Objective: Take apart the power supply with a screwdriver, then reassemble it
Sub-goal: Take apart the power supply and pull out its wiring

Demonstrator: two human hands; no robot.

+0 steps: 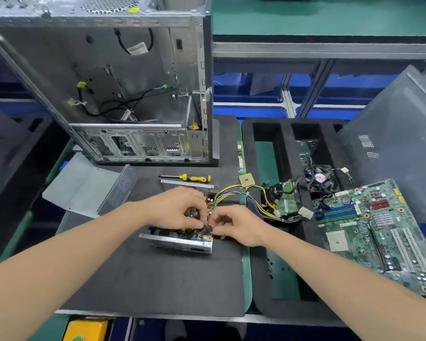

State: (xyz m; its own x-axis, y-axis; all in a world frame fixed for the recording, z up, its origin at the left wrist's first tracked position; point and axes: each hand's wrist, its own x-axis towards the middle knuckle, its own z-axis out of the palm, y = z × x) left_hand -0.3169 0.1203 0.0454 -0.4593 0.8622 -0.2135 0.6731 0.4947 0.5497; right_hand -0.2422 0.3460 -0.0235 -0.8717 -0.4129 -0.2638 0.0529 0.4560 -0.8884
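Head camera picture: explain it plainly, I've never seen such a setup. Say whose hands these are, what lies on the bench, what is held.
No robot here: the camera sits on a person's head, looking down at their own hands. The left hand and right hand both pinch at small parts inside the opened power supply on a black mat. Its coloured wires trail right. The yellow-handled screwdriver lies unheld behind it. An open computer case stands further back; a motherboard and a fan lie to the right.

Head view looks down, close over workbench [158,279].
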